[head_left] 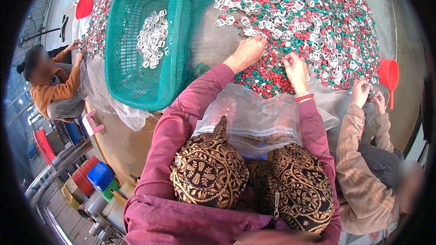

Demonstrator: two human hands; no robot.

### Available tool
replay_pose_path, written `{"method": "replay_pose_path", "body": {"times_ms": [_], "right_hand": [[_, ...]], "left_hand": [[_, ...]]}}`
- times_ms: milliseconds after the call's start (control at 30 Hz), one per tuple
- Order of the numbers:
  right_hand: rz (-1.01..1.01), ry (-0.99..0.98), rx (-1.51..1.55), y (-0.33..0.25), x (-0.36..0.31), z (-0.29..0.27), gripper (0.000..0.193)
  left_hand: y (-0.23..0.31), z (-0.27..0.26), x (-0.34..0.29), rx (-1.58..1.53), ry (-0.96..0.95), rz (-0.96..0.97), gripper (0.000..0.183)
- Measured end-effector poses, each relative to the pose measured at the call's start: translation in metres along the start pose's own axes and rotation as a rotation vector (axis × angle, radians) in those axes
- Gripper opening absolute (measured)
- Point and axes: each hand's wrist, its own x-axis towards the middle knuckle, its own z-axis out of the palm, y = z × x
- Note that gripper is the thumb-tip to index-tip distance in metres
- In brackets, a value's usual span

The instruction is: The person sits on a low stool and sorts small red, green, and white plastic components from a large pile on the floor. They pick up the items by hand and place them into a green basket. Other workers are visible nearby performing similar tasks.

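A wide heap of small red, green and white pebble-like pieces (268, 79) lies on the table, mixed with silver slide buckles (274, 16). My left hand (249, 53) reaches into the heap beside several buckles, fingers drawn together at their tips; whatever is between them is hidden. To its right, my right hand (296, 70) is over the small pieces with thumb and fingers pinched, and I cannot make out what they hold. On the left stands a green mesh-lined plastic basket (119, 75) with a pile of buckles (153, 38) inside.
Sheer plastic netting (254, 113) hangs over the near table edge onto my lap. Red scoops lie at the right (388, 73) and far left (84, 8). Co-workers sit at the right (363, 131) and left (56, 86), their hands at the heap. Coloured bins (101, 175) stand lower left.
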Motion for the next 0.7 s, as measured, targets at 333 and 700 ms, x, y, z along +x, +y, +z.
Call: {"method": "replay_pose_path", "body": {"times_ms": [333,700], "right_hand": [[0.266,-0.319,1.95,-0.009,-0.032,-0.067,0.011],[0.383,-0.141,1.506,0.028,-0.048,-0.086,0.015]], "left_hand": [[0.004,-0.051,-0.019,-1.941,-0.242,-0.342,0.021],[0.036,0.024,0.019,-0.036,-0.156,0.293,0.024]]}}
